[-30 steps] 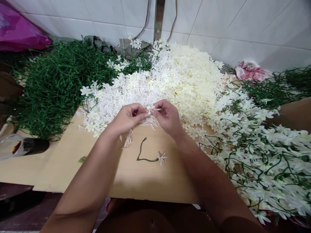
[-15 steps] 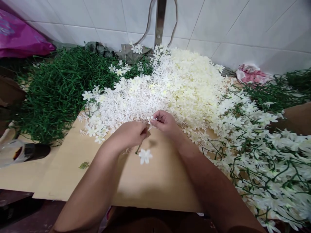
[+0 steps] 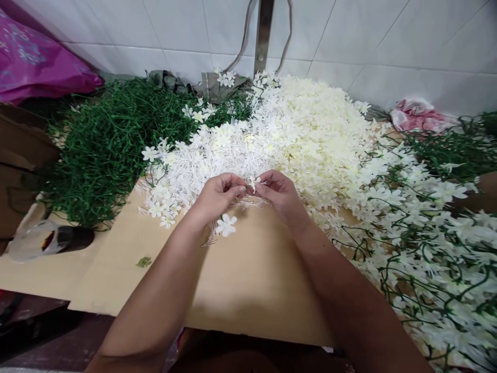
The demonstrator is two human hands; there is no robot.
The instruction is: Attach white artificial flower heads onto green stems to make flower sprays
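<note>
In the middle of the head view my two hands meet fingertip to fingertip above the cardboard (image 3: 256, 280). My left hand (image 3: 222, 195) is closed in a pinch on a green artificial flower stem (image 3: 247, 186). Below that hand hangs a white artificial flower (image 3: 226, 225), seemingly on the same stem. Thumb and forefinger of my right hand (image 3: 278, 192) pinch a small white flower piece (image 3: 254, 182) against the stem's end. Whether the two are joined is too small to tell. Just beyond lies a heap of white stamen pieces (image 3: 209, 160), beside a heap of cream petals (image 3: 318, 124).
Green stems (image 3: 116, 129) are heaped at the left, near a plastic cup (image 3: 33, 242) lying by a dark container (image 3: 75, 239). Finished-looking flower sprays (image 3: 438, 269) cover the right. A pink bag (image 3: 42, 57) and a tiled wall (image 3: 349, 36) stand behind.
My left hand has risen and turned, so its fingertips now meet my right hand's. The hanging white flower has moved up with it. The view has shifted slightly left.
</note>
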